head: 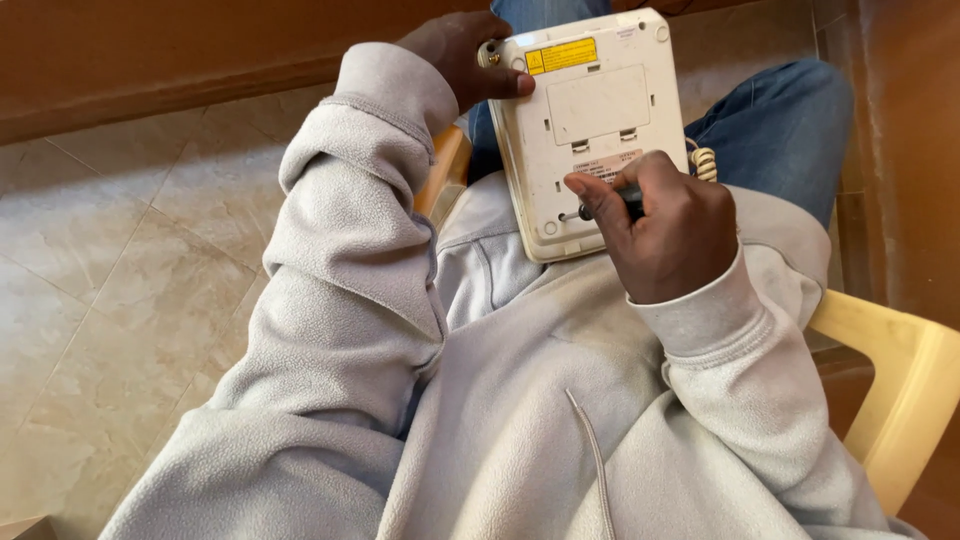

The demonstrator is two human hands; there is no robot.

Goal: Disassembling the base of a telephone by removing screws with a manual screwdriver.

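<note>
While the pale marbled tile floor [110, 300] fills the left of the view, a person in a light grey fleece hoodie [480, 400] sits on a cream-yellow plastic chair [900, 390], whose armrest shows at the right edge. Blue denim jeans [790, 120] cover the knees at the top, and a brown wall [150, 60] runs beyond the floor.

Lying face down across the lap, at its far edge toward the knees, is an off-white plastic desk telephone [585, 130]. Its underside is up, with a yellow rectangular label [562, 55] near the far edge and a flat rectangular panel below it. A cream coiled cord [704, 160] peeks out at the phone's right side.

The left hand [462, 50] clamps the phone's far left corner, thumb pressed on the underside, fingers wrapped behind. The right hand [665, 225] is closed around a small black-handled screwdriver [612, 206], whose tip meets the phone's underside near its close right corner. A thin grey drawstring [592, 460] hangs down the hoodie front.
</note>
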